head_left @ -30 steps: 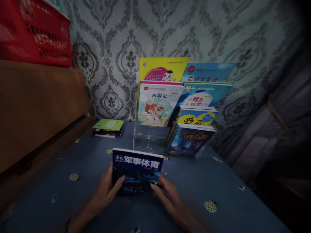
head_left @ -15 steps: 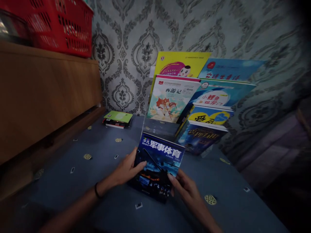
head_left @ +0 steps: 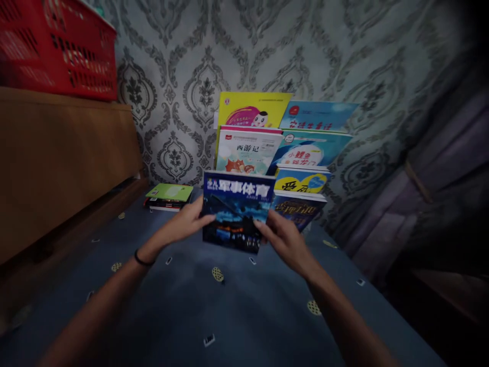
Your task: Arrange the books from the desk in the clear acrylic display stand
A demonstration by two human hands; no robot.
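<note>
A dark blue book (head_left: 235, 211) with white Chinese lettering is held upright, tilted back a little, between my two hands. My left hand (head_left: 187, 220) grips its left edge, thumb on the cover. On the right edge my right hand (head_left: 284, 237) pinches it the same way, the fingers partly hidden behind. Just beyond it stand a white book (head_left: 248, 148) and a yellow book (head_left: 254, 104), the white one's lower part covered by the held book. To their right are a light blue book (head_left: 321, 113), a teal book (head_left: 311, 148), a yellow-and-blue book (head_left: 301, 179) and a dark book (head_left: 300, 209).
Left of the books lies a small stack (head_left: 170, 192) with a green cover on top. A wooden cabinet (head_left: 64, 168) bearing a red basket (head_left: 82, 56) borders the left side. Patterned wallpaper rises behind, and a curtain (head_left: 405, 168) hangs at right. A blue cloth (head_left: 164, 311) covers the surface.
Both hands have carried the dark blue book forward and up, towards the standing books; it now overlaps the white book's lower part. The camera view has shifted too.
</note>
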